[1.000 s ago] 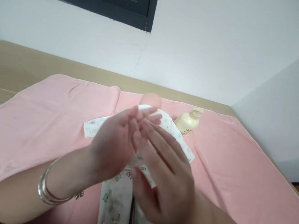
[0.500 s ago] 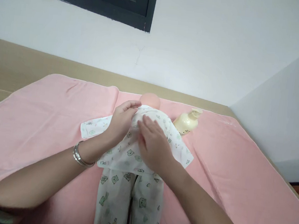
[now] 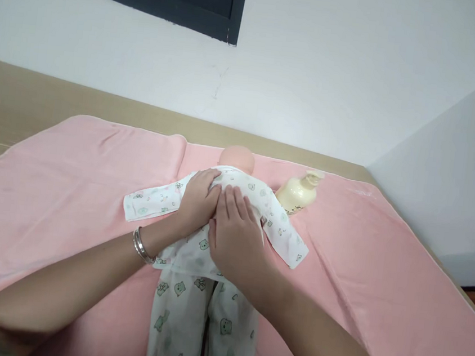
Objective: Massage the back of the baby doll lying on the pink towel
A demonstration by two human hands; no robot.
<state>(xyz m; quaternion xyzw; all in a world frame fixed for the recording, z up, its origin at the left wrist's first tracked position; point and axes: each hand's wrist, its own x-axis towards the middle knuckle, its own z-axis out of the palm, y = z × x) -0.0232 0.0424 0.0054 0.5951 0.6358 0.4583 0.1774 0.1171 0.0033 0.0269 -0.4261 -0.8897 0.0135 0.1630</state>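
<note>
A baby doll [image 3: 237,159] lies face down, its smooth bald head at the far end. It wears a white long-sleeved top [image 3: 285,234] and matching trousers [image 3: 178,319], printed with small green bears. My left hand [image 3: 199,199] rests on the upper back of the top, palm down with fingers stretched out. Beside it, my right hand [image 3: 237,240] lies flat on the back too, fingers extended. The two hands meet near the thumbs. Much of the doll's back is hidden under them.
A cream pump bottle [image 3: 298,193] lies tilted just right of the doll's shoulder. Underneath is a pink blanket [image 3: 69,200] spread over a wooden surface [image 3: 101,101]. Beyond stands a white wall [image 3: 308,66] with a dark window frame [image 3: 213,5].
My left hand has turned from its edge to palm down and moved slightly nearer. My right hand has flattened onto the back. The top's right sleeve now lies spread out.
</note>
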